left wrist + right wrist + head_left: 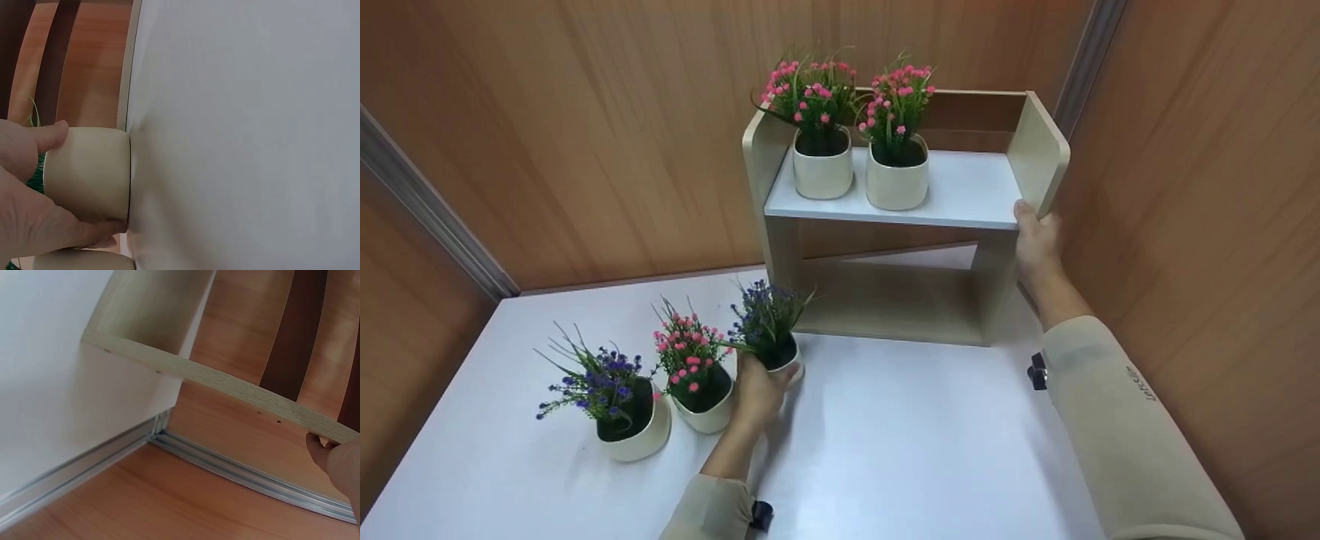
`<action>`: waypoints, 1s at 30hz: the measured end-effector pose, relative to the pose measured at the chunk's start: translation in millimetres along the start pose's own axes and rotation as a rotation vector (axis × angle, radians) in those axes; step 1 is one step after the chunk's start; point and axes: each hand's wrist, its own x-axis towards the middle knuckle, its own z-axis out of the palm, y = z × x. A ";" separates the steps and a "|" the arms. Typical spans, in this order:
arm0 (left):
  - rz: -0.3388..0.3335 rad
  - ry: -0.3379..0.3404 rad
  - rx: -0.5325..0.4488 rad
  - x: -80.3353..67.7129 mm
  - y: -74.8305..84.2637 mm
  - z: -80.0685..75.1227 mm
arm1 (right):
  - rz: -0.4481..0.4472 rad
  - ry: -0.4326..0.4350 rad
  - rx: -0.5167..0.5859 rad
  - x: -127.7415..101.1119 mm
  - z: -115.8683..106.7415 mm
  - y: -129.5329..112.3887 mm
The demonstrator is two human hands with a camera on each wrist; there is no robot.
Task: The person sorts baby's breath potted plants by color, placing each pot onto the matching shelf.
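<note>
My left hand (759,386) grips the white pot (90,174) of a plant with small purple flowers (765,319), thumb on one side and fingers on the other. That pot is at the table surface, just in front of the shelf's left side. At the far side, my right hand (1039,238) holds the right side panel (236,389) of a small two-tier wooden shelf (885,217), around the height of its upper board. Two white pots of pink flowers (823,166) (897,176) stand on that board, left of its middle.
Left of my left hand stand a pink-flowered pot (703,405) and a purple-flowered pot (637,431), side by side on the white table (900,435). Wooden panel walls (622,150) with metal corner strips (427,195) enclose the table at the back and sides.
</note>
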 end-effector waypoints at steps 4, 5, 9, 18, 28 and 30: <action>0.007 -0.041 -0.028 -2.6 2.3 0.1 | 0.009 0.005 0.013 -0.5 0.4 -0.9; 0.008 -0.052 -0.032 -3.7 3.6 0.4 | 0.013 0.006 0.011 -0.7 0.5 -1.2; -0.014 -0.114 -0.050 -9.1 11.5 1.1 | 0.030 0.011 -0.012 -1.5 0.6 -2.1; -0.009 -0.205 -0.074 -17.3 33.4 10.3 | -0.004 0.025 0.004 1.3 2.2 -0.7; 0.033 -0.333 -0.084 -29.7 58.9 39.5 | -0.053 0.040 0.001 2.7 1.7 2.0; 0.047 -0.372 -0.088 -31.6 65.7 48.2 | -0.062 0.042 0.011 3.1 2.1 2.4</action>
